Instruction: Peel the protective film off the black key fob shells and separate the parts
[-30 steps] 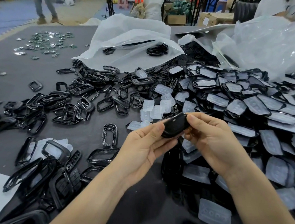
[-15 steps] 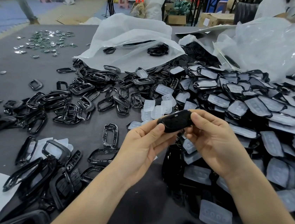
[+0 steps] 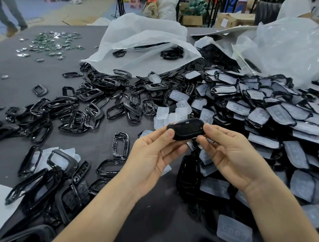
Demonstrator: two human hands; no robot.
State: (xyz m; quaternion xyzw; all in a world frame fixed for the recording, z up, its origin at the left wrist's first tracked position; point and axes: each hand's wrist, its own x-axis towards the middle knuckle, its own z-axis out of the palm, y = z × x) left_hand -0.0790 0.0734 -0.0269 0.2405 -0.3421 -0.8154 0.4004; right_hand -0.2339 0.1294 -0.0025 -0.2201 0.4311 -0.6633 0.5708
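- Dark grey table mat (image 3: pixel 30 78) under everything. We hold one black key fob shell (image 3: pixel 186 129) in the air above its near middle, button side towards us.
- Left hand (image 3: pixel 150 155): thumb pinches the shell's left end against the fingers beneath. Right hand (image 3: pixel 230 154): thumb and forefinger pinch the right end. We judge that this two-ended grip steadies the shell so a nail can find a film edge or seam. Whether film covers this piece, we cannot tell.
- Just beyond the hands: loose translucent button pads (image 3: pixel 175 110) on the mat.
- Right: heap of shells (image 3: pixel 274 118) with pale faces up, probably unprocessed stock kept within the right hand's reach.
- Left: black frames (image 3: pixel 88 108) spread apart from the heap. We take these as separated parts, sorted to their own side.
- Farther back: white plastic bag (image 3: pixel 143 45) holding a few black parts, and small shiny pieces (image 3: pixel 52 45) at the mat's far left.
- Background: cardboard boxes (image 3: pixel 192 19), folding tables, a person's legs (image 3: pixel 3 3).
- Writing: none legible; the shell's button marks are too small to read.
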